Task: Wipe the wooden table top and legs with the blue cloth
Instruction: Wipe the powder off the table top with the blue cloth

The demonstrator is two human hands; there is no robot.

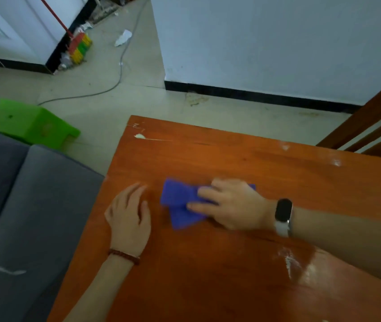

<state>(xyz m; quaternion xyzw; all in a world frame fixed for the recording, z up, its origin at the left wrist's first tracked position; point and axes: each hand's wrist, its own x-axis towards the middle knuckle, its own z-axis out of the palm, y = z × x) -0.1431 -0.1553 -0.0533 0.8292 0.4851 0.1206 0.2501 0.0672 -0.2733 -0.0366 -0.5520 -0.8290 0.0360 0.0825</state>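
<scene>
The left hand (pixel 129 214) rests spread on the worktop (pixel 208 275) while the right hand (pixel 231 203) presses flat fingers on the blue cloth (pixel 180 201), mid-wipe; next, sweep toward the white smear (pixel 139 136) at eleven o'clock.

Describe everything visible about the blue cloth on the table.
The blue cloth is a soft, textured fabric rag, folded or bunched into overlapping layers, lying flat on the orange-brown wooden table top near its left edge. The right hand, with a dark band at its wrist, presses on its right part with straight fingers, covering that end. The left hand rests flat on the wood beside it, not touching it.
</scene>
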